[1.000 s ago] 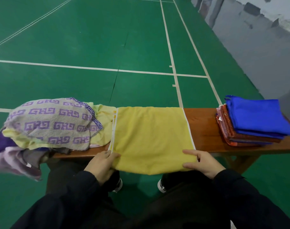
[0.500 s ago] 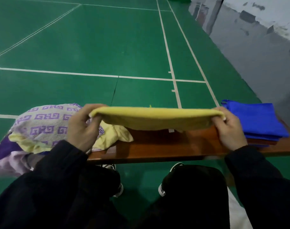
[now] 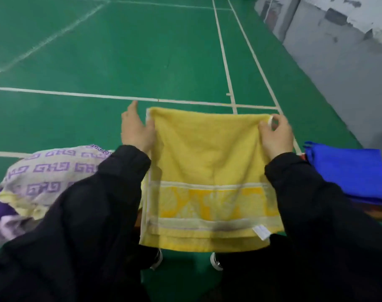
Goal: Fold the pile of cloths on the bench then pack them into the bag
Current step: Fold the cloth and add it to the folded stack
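Observation:
A yellow towel with a bright patterned band near its lower edge hangs in front of me, held up by its two top corners. My left hand pinches the top left corner, its fingers pointing up. My right hand pinches the top right corner. The towel hides most of the bench. To the left lies the unfolded pile, topped by a pale cloth with purple key patterns. On the right sits a stack of folded cloths with a blue cloth on top. No bag is in view.
A sliver of the wooden bench shows under the blue stack. Green court floor with white lines stretches ahead, and a grey wall runs along the right. My shoes stand below the towel's lower edge.
The yellow towel lay flat on the bench a second ago. Both hands took its near edge, lifted it off the bench, and now hold it raised and hanging by its top corners.

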